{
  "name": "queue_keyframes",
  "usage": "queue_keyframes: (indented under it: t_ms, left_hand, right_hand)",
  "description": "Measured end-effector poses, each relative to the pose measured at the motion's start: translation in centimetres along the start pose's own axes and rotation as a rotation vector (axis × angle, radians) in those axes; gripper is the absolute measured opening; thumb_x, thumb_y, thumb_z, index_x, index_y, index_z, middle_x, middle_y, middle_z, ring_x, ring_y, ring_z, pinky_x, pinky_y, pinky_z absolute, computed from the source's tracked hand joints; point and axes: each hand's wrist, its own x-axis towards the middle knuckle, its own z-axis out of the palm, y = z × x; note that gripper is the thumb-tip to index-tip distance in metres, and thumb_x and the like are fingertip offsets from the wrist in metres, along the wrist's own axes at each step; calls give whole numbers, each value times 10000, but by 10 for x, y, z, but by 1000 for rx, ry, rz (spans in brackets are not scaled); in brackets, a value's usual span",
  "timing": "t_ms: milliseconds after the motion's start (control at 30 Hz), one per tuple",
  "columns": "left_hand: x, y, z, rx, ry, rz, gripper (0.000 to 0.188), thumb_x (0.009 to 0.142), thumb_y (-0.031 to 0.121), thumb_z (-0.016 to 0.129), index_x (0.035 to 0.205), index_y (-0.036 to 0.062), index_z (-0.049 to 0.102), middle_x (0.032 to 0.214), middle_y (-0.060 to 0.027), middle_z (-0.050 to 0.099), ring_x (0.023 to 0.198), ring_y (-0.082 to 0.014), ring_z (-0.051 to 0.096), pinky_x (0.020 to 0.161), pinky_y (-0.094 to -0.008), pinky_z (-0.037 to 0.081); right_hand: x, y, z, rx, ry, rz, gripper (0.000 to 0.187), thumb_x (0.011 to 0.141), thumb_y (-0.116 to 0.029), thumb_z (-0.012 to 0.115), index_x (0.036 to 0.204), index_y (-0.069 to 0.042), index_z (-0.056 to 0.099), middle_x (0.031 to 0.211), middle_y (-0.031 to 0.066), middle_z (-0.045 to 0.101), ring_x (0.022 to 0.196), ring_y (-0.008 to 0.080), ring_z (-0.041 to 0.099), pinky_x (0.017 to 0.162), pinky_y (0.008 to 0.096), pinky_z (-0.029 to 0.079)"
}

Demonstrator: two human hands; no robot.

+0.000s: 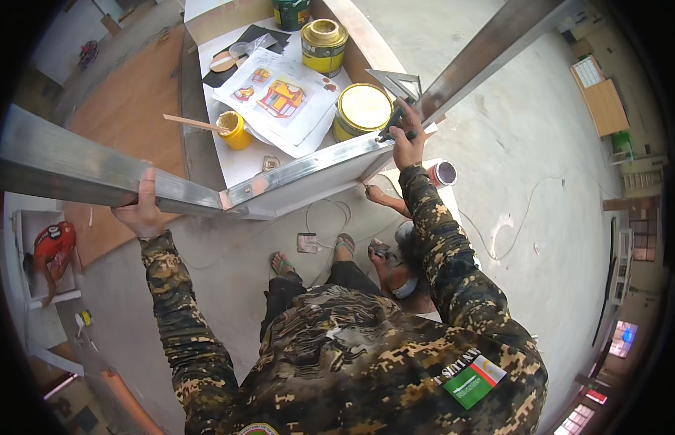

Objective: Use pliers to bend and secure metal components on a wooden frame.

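My left hand [140,206] is closed around the lower edge of a long silvery metal beam [76,163], thumb up along its near side. My right hand [408,145] reaches the corner where another metal bar [490,54] meets the white-topped counter. Its fingers close around a small black tool [395,134], whose exact kind I cannot make out. Just beyond those fingers a triangular set square [397,82] stands against the bar. A metal strip [308,163] runs along the counter's near edge between my hands.
On the counter are printed sheets [283,98], a yellow paint can [363,109], another can [324,47] and a yellow cup [234,130] with a stick. Below my right arm a person [403,257] crouches beside a small paint tub [442,174]. Someone in red [53,246] bends at left. A cable [526,225] crosses the floor.
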Motion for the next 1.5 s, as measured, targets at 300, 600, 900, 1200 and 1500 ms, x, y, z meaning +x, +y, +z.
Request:
queue_keyframes:
  t_ms: [300,600,900,1200,1500]
  left_hand:
    - [-24,-8,46,-151,123,-69,396,827,-7,692,1201,-84,588,1078,-210,693,991,-267,676,926,-395,527]
    - [-28,-4,52,-179,153,-91,400,817,-30,672,1198,-105,579,1103,-245,685,1018,-307,683,963,-422,543]
    - [-26,0,49,-152,171,-54,553,810,-8,670,1319,-114,482,1111,-257,665,1045,-332,667,949,-424,552]
    - [-27,4,49,-81,167,-73,636,796,9,667,1370,-128,430,1122,-280,657,1049,-342,661,977,-446,555]
    - [-27,3,52,-129,159,-75,581,782,-12,629,1330,-112,462,1113,-267,649,1060,-320,639,995,-454,545]
  right_hand:
    - [36,8,-42,-108,71,-110,544,805,122,511,1333,-9,516,1392,155,496,1319,270,530,1082,397,454]
    - [43,10,-10,-6,375,-171,581,772,60,618,1321,0,436,1164,144,566,1001,204,606,901,327,506]
    - [74,-2,-38,94,-219,-24,538,652,-73,610,1174,56,587,917,88,586,821,146,565,732,243,472]
    - [89,-9,-37,94,-293,65,468,732,79,496,1170,-55,399,1249,198,601,1102,289,622,974,396,509]
    - [27,-8,-14,-77,150,-209,365,750,107,422,1036,-14,613,1256,144,544,1138,223,569,1001,330,459]
